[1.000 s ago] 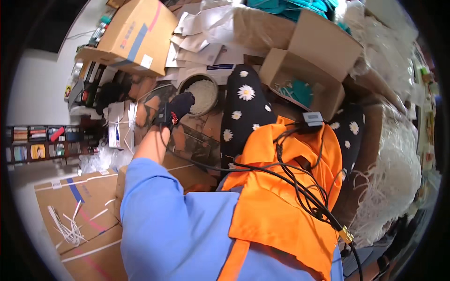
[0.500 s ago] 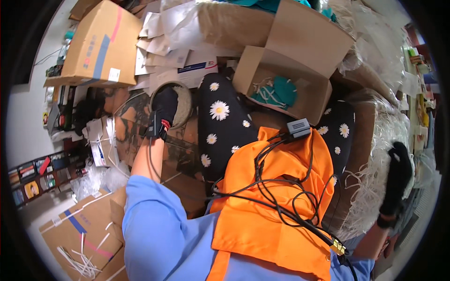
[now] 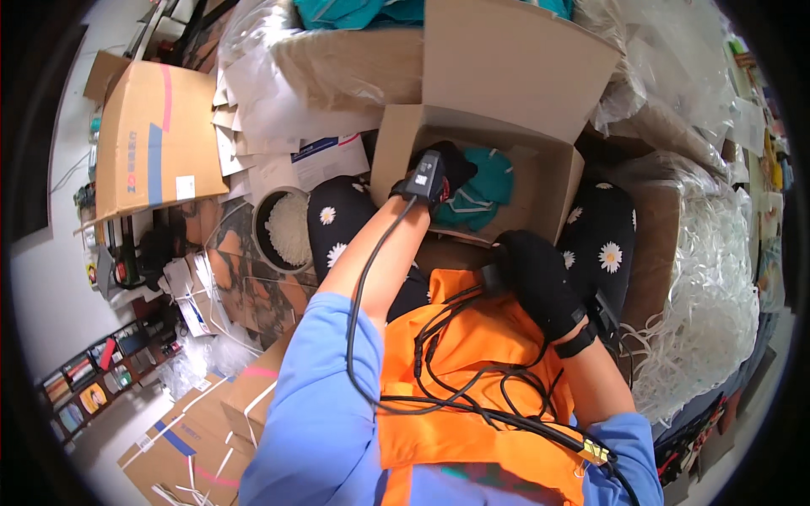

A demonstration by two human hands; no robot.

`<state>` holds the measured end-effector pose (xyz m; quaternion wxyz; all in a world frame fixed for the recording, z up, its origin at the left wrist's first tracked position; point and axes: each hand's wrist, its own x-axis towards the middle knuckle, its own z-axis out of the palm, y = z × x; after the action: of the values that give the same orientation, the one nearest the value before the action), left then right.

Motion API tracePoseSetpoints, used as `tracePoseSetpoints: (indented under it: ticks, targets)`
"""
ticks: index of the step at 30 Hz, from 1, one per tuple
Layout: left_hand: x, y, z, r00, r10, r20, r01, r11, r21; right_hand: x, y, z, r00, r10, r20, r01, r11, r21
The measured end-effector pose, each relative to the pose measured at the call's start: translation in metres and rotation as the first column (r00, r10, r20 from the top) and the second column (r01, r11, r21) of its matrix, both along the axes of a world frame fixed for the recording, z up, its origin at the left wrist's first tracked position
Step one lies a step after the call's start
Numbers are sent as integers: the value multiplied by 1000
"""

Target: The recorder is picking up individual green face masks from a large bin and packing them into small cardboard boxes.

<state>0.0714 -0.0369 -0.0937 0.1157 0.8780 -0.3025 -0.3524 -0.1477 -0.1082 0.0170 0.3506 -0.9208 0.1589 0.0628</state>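
My left hand (image 3: 451, 169), in a black glove with a small grey device strapped at the wrist, reaches into the left side of an open cardboard box (image 3: 540, 185). Beside its fingers lie teal face masks (image 3: 489, 181) with white straps. Those fingers are dark and partly hidden, so what they hold, if anything, does not show. My right hand (image 3: 540, 282), also black-gloved, hovers over my lap close to the box's near edge; its finger shape is unclear. Left of my knee stands a round tub (image 3: 260, 228) with small white pieces (image 3: 289, 232) inside.
A large carton (image 3: 148, 143) stands at the far left by stacked white cards (image 3: 261, 164). To the right, a clear plastic bag (image 3: 700, 312) bulges with white straps. More teal masks (image 3: 363, 10) lie at the back. Black cables (image 3: 472, 401) cross my orange apron (image 3: 472, 354).
My left hand has left the round tub and moved right into the box. My right hand has come from the strap bag at the far right to my lap. The view has shifted.
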Motion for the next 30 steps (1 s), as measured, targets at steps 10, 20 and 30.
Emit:
tracePoseSetpoints:
  ticks: [10,20,30]
  targets:
    - [-35,-1,-46,986,95,-134,-93,995,21,5,-2,-10,998,-33,-50,35,999,20]
    - [-40,-28,-59,996,66,-63,-76,984,-164,-3,3,-18,998,-32,46,31,999,24]
    - [-12,-9,1,953,-4,-304,-115,921,-372,-9,-17,-10,844,-361,397,381,924,30]
